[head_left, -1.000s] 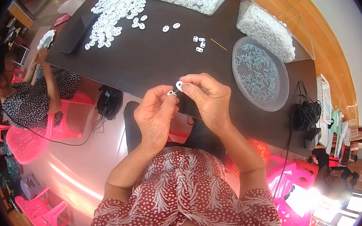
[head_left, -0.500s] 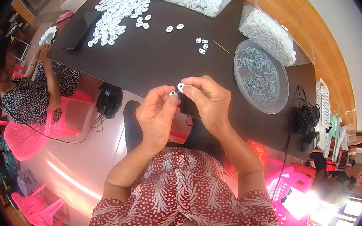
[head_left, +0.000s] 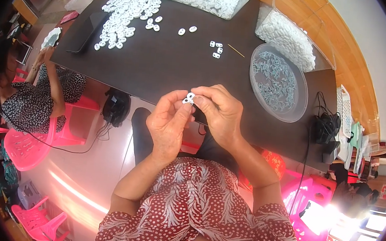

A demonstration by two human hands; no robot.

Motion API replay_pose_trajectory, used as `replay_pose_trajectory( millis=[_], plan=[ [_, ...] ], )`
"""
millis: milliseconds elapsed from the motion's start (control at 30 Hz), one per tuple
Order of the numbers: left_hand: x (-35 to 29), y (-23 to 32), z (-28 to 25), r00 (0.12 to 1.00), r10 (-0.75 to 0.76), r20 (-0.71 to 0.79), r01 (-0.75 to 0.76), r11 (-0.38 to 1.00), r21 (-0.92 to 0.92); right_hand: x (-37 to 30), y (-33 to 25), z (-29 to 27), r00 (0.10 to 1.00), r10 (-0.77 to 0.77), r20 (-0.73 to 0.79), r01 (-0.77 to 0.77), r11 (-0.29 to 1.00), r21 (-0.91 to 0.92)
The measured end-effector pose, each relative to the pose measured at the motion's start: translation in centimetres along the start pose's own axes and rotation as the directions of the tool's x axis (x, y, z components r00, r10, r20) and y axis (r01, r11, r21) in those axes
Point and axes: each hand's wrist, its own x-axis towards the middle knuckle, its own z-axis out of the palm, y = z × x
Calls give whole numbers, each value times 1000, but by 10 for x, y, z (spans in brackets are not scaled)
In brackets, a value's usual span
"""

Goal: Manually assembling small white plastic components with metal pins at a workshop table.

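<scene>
While a red-and-white patterned top (head_left: 200, 199) fills the near edge, the left hand (head_left: 167, 125) and right hand (head_left: 221, 116) meet just past it, thumbs and fingers pinched narrow on small white pieces (head_left: 190, 97) — whether these are joined, I cannot tell. They are held up near the front edge of a dark brown table (head_left: 174, 68). Farther over its smooth surface, a round clear tub (head_left: 290, 113) of blue-grey bits stands on the right, with a thin yellow stick (head_left: 236, 50) and a few squarish white parts (head_left: 219, 51) to its left. Beyond lie two loose white ovals (head_left: 181, 32), a spread heap of more ovals (head_left: 131, 12) and, along the far side, two clear bins filled with white parts. Around the table, a pale shiny floor (head_left: 83, 170) carries pink plastic chairs — one seats a person in a black-and-white patterned dress (head_left: 33, 106) — and orange wood panelling (head_left: 357, 84) lines the right wall.
</scene>
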Motion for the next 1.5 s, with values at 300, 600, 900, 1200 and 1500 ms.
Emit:
replay_pose_trajectory(
  millis=[300, 600, 900, 1200, 1500],
  plan=[
    [0, 0, -1, 1000, 1, 17, 0, 1000, -16, -2, 2, 0, 997, -78, 24, 78, 997, -11],
    [1, 0, -2, 999, -5, 54, 8, 999, -53, -4, -5, -3, 995, 78, 66, -83, 994, 70],
    [3, 3, -3, 999, 7, 48, -4, 998, -58, 0, -5, -12, 985, -104, 141, 98, 994, 50],
    [1, 13, 4, 995, -96, 3, 95, 986, -137, -2, 6, -8, 946, -320, 47, 323, 940, -106],
    [-1, 11, 3, 998, 60, -18, -60, 998, -9, -3, 6, -7, 909, -417, 26, 414, 892, -179]
  ],
)
